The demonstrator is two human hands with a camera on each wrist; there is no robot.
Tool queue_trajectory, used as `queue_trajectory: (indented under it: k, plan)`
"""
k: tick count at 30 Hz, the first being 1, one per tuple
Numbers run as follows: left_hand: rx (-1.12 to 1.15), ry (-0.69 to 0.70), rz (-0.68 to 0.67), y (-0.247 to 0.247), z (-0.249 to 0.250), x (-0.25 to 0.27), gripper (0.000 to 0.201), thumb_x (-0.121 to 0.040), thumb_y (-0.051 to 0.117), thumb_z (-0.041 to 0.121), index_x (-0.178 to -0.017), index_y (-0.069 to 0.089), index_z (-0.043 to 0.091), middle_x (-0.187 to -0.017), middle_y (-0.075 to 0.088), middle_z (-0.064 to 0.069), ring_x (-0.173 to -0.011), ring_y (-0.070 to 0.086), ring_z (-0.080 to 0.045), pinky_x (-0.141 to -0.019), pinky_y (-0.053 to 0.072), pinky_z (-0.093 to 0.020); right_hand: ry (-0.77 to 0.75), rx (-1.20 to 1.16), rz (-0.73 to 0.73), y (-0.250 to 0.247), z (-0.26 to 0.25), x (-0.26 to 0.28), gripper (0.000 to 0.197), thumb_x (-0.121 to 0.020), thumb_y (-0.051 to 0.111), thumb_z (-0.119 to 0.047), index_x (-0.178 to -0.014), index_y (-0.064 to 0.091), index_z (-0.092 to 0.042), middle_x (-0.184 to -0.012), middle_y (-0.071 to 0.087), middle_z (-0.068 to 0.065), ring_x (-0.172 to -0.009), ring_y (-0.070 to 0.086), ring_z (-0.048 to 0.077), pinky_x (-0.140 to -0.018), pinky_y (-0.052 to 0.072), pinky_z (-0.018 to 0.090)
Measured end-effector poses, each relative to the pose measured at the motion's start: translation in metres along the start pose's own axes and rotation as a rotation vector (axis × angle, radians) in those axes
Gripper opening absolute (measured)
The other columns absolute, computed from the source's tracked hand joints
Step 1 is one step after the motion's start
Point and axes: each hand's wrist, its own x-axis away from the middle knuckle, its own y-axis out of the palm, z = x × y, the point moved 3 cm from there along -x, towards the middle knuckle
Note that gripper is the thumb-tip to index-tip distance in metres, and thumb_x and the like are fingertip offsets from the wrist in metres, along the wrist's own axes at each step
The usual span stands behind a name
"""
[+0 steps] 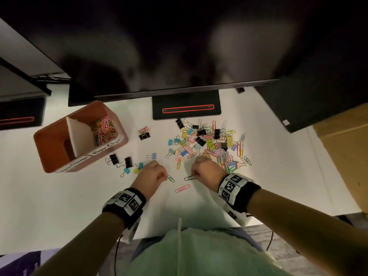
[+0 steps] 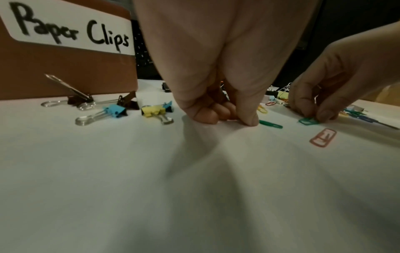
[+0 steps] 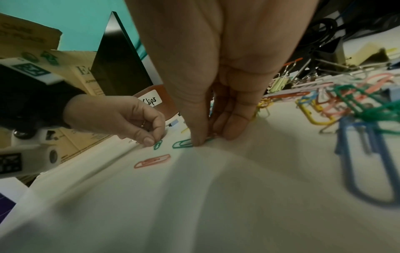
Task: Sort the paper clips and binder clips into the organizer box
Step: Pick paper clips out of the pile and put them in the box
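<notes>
Two green paper clips lie flat nearside of the organizer box (image 1: 59, 140). Left hand (image 1: 151, 176) pinches one green clip (image 1: 170, 178); right hand (image 1: 207, 171) pinches the other clip (image 1: 189, 177). Advise lifting an edge first, then carrying to the far, paper-clip compartment.

a white label (image 2: 71, 30) on the brown organizer box (image 2: 65, 73) reads "paper clips"

Right hand (image 3: 218, 95) pinches green paper clip (image 3: 182, 143) on table (image 3: 238, 196); left hand (image 3: 121, 118) touches second green clip (image 3: 158, 144), left.
</notes>
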Motion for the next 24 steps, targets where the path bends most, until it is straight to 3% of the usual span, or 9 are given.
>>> queue_trajectory:
  k: [5,10,13,16,19,24]
  plan:
    - [-0.060,0.085,-0.065,0.005,0.005,0.004,0.027,-0.080,0.067,0.013,-0.106,0.062,0.017,-0.103,0.050,0.001,-0.092,0.049,-0.011,-0.086,0.042,-0.023,-0.023,-0.013,-0.026,-0.006,0.002,0.003,0.016,-0.088,0.053,-0.010,-0.101,0.062,-0.010,-0.106,0.061,0.010,-0.100,0.053,0.026,-0.083,0.044,0.032]
    - [-0.096,0.070,-0.086,0.007,0.009,-0.004,0.007,-0.080,0.068,0.019,-0.086,0.065,0.016,-0.094,0.053,0.000,-0.091,0.052,-0.016,-0.084,0.048,-0.034,-0.056,0.037,-0.095,-0.007,0.005,0.008,0.021,-0.089,0.052,-0.012,-0.106,0.064,-0.011,-0.112,0.059,0.010,-0.105,0.053,0.025,-0.086,0.042,0.032]
    - [-0.136,0.032,-0.117,0.009,0.011,-0.007,0.006,-0.083,0.064,0.020,-0.085,0.064,0.014,-0.092,0.055,-0.001,-0.090,0.049,-0.016,-0.084,0.044,-0.032,-0.105,0.030,-0.043,-0.018,0.008,0.005,0.018,-0.089,0.053,-0.013,-0.103,0.064,-0.009,-0.109,0.059,0.010,-0.104,0.054,0.026,-0.091,0.045,0.035]
    - [-0.097,0.013,-0.085,0.008,0.013,-0.007,0.007,-0.084,0.063,0.020,-0.082,0.057,0.018,-0.080,0.055,0.002,-0.078,0.048,-0.014,-0.073,0.042,-0.029,-0.100,0.028,0.051,-0.033,0.007,-0.004,0.025,-0.090,0.053,-0.012,-0.114,0.059,-0.009,-0.111,0.061,0.012,-0.103,0.056,0.027,-0.091,0.046,0.033]
    - [0.031,-0.059,-0.021,0.007,0.021,-0.011,0.016,-0.082,0.065,0.019,-0.095,0.056,0.018,-0.078,0.061,0.001,-0.072,0.056,-0.014,-0.068,0.046,-0.026,-0.118,0.113,0.076,-0.040,0.004,-0.018,0.039,-0.091,0.051,-0.010,-0.130,0.050,-0.012,-0.118,0.059,0.013,-0.107,0.056,0.028,-0.092,0.048,0.035]
    - [0.063,-0.135,0.035,0.013,0.037,-0.028,0.036,-0.080,0.068,0.022,-0.113,0.054,0.017,-0.079,0.064,-0.003,-0.073,0.059,-0.018,-0.073,0.050,-0.032,-0.123,0.256,0.049,-0.043,0.001,-0.032,0.025,-0.091,0.052,-0.013,-0.114,0.058,-0.005,-0.122,0.057,0.015,-0.110,0.056,0.032,-0.090,0.049,0.038]
